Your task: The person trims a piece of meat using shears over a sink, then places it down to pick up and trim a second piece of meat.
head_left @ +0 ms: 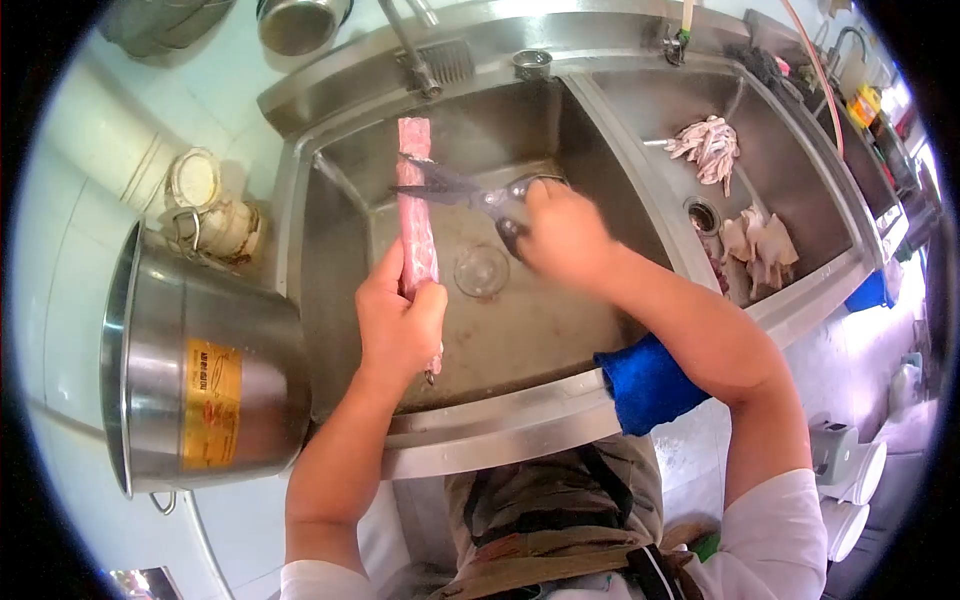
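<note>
My left hand (398, 315) is closed round the lower part of a long pink strip of raw meat (415, 225), which looks like a poultry neck and stands nearly upright in view over the left sink basin (500, 345). In my right hand (568, 238) are dark-handled scissors (485, 200), fingers wrapped round their grips. The scissor blades point left and are spread apart, with the upper part of the meat between them. The meat's lower end sticks out below my left fist.
Raw pale pieces (708, 148) and more raw meat (760, 248) lie in the right basin (800, 200). A large steel pot (270, 370) stands to the left. A blue cloth (650, 385) hangs over the front rim. A faucet (425, 80) reaches over the left basin.
</note>
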Action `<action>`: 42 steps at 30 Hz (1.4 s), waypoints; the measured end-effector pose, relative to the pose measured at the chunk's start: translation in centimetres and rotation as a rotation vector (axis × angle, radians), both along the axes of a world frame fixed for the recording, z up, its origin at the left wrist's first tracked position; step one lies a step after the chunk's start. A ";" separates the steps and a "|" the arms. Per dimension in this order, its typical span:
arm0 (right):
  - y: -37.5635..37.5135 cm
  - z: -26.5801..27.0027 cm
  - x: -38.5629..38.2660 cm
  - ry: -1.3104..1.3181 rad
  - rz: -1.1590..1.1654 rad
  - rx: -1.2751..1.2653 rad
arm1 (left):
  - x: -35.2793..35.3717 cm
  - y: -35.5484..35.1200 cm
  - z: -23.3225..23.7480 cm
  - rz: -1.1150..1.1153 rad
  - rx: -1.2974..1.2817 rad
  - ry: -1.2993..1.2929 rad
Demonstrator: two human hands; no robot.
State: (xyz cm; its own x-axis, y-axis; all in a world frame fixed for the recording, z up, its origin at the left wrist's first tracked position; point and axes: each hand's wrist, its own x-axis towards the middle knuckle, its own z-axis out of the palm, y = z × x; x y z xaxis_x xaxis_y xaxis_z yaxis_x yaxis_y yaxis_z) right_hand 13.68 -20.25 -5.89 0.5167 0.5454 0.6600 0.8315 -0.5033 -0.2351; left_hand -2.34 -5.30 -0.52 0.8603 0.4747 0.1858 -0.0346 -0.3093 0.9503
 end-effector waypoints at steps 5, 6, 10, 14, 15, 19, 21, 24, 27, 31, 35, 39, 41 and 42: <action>-0.6 0.0 1.2 0.180 -0.056 -0.222 | -0.1 -0.7 0.4 0.006 0.198 -0.064; -0.7 0.1 1.3 0.193 -0.060 -0.223 | 0.1 -0.8 0.4 0.007 0.213 -0.076; -1.3 0.5 1.4 0.363 -0.030 -0.189 | 0.2 -0.1 0.6 -0.027 -0.177 0.120; -0.8 0.5 0.0 0.487 0.045 -0.130 | 0.2 0.4 0.9 -0.102 -0.480 0.094; -0.7 0.6 -0.5 0.470 0.074 -0.116 | 0.2 0.6 0.9 -0.161 -0.551 0.050; -0.3 0.0 -0.9 0.351 0.009 -0.184 | -0.1 0.9 1.0 -0.250 -0.604 0.015; -0.1 -0.1 -0.8 0.281 -0.051 -0.159 | -0.3 0.8 1.3 -0.240 -0.539 0.010; -0.7 -0.1 0.3 0.345 -0.024 -0.259 | -0.3 0.7 1.5 -0.278 -0.501 0.004; -1.4 0.5 0.7 0.369 0.035 -0.301 | 0.2 1.0 1.0 -0.283 -0.625 -0.038; -0.4 -1.2 0.8 0.515 0.057 -0.138 | 0.4 1.0 1.5 -0.204 -0.777 -0.021; -0.1 0.7 -1.0 0.562 0.063 -0.246 | 1.2 1.8 0.8 -0.116 -0.813 0.143; 0.0 -0.1 -0.7 0.397 0.103 -0.218 | 1.1 1.4 0.6 -0.137 -0.672 0.155; -0.1 -0.5 -0.5 0.318 0.110 -0.200 | 1.1 1.5 0.9 -0.172 -0.686 0.139; -0.1 -0.8 -0.3 0.288 0.107 -0.194 | 1.0 1.5 1.1 -0.192 -0.690 0.134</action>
